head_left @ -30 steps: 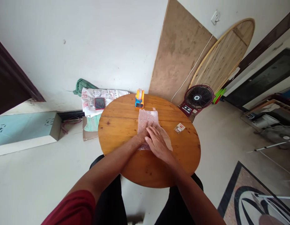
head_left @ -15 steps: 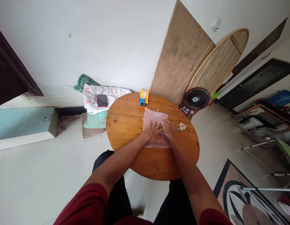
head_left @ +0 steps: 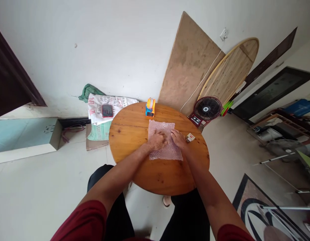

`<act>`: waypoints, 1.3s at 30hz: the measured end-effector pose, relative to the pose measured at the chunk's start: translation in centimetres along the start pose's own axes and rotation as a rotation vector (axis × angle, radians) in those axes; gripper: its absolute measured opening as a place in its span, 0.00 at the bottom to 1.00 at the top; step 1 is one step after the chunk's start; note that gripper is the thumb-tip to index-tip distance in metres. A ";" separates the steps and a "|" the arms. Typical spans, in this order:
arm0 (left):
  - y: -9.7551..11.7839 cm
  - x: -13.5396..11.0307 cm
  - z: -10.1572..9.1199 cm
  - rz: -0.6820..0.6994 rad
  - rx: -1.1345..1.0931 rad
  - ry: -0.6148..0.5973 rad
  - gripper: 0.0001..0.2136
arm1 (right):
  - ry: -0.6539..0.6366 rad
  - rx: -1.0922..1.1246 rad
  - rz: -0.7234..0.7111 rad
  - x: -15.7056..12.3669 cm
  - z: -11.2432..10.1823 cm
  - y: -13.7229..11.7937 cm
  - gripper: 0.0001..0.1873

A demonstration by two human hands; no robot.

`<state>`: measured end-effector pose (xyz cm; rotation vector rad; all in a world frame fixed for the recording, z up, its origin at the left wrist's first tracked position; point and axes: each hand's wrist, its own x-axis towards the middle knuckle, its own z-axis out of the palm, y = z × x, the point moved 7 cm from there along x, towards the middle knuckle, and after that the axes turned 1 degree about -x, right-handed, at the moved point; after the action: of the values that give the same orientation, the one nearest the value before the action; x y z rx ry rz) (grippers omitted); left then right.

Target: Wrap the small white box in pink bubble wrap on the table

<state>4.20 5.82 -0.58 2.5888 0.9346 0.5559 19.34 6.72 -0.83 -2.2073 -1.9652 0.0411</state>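
Note:
A sheet of pinkish clear bubble wrap (head_left: 167,154) lies flat on the round wooden table (head_left: 127,140). My left hand (head_left: 158,140) rests on the left half of the sheet, palm down, its fingers a little bent and slightly blurred. Along the sheet's right edge lies my right hand (head_left: 178,138), fingers stretched over the wrap. Neither hand grips anything visible. Beyond the sheet stands an orange and blue tape dispenser (head_left: 150,108) with a roll in it. A small card-like packet (head_left: 190,137) sits to the right of my right hand.
A dark round fan (head_left: 207,108) stands beyond the table's right side. Behind it, a wooden board (head_left: 187,60) and a round wooden tabletop (head_left: 232,67) lean against the wall. White printed sacks (head_left: 124,102) and a red-framed dark object (head_left: 107,111) are at back left.
My left hand has drawn its spread fingers in and shifted slightly left. My right hand lies lower on the wrap's right edge. The sheet now looks flatter and straighter; the whole view has shifted slightly.

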 end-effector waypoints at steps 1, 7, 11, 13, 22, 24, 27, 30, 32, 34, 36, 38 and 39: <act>-0.1 0.0 -0.1 -0.008 0.023 0.007 0.22 | 0.014 0.002 -0.009 -0.2 0.1 0.1 0.24; -0.7 -0.1 0.8 -0.036 0.099 -0.066 0.29 | 0.068 -0.003 -0.022 -0.9 0.7 0.0 0.25; -0.8 -0.1 1.1 -0.030 0.104 -0.073 0.30 | 0.075 0.008 -0.005 -1.0 0.6 0.1 0.25; -0.9 -0.1 1.2 -0.028 0.103 -0.076 0.30 | 0.088 0.009 0.000 -1.0 0.6 0.1 0.24; -1.7 -0.1 1.6 -0.059 0.056 -0.217 0.40 | 0.107 0.067 0.003 -0.9 0.8 0.7 0.25; -1.7 -0.2 1.4 -0.054 0.051 -0.240 0.42 | 0.106 0.098 0.005 -0.8 0.8 1.0 0.25; -1.5 -0.4 1.0 -0.042 0.051 -0.270 0.43 | 0.110 0.130 -0.006 -0.6 0.8 1.5 0.25; -1.4 -0.5 0.7 -0.036 0.046 -0.298 0.43 | 0.111 0.137 -0.007 -0.4 1.0 1.7 0.25; -1.3 -0.6 0.5 -0.034 0.038 -0.313 0.43 | 0.120 0.128 0.011 -0.4 1.0 1.7 0.26; -1.4 -0.6 0.4 -0.029 0.031 -0.320 0.44 | 0.127 0.110 0.030 -0.4 1.0 1.6 0.26; -1.4 -0.7 0.4 -0.022 0.026 -0.321 0.44 | 0.127 0.090 0.041 -0.4 0.9 1.3 0.26; -1.5 -0.7 0.5 -0.017 0.025 -0.319 0.43 | 0.122 0.071 0.039 -0.6 0.8 1.0 0.26; -1.5 -0.8 0.5 -0.014 0.025 -0.316 0.43 | 0.122 0.062 0.037 -0.6 0.6 0.8 0.26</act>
<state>3.11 6.30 -1.81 2.5874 0.8547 0.1241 19.97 6.08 -1.66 -2.1529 -1.8346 -0.0270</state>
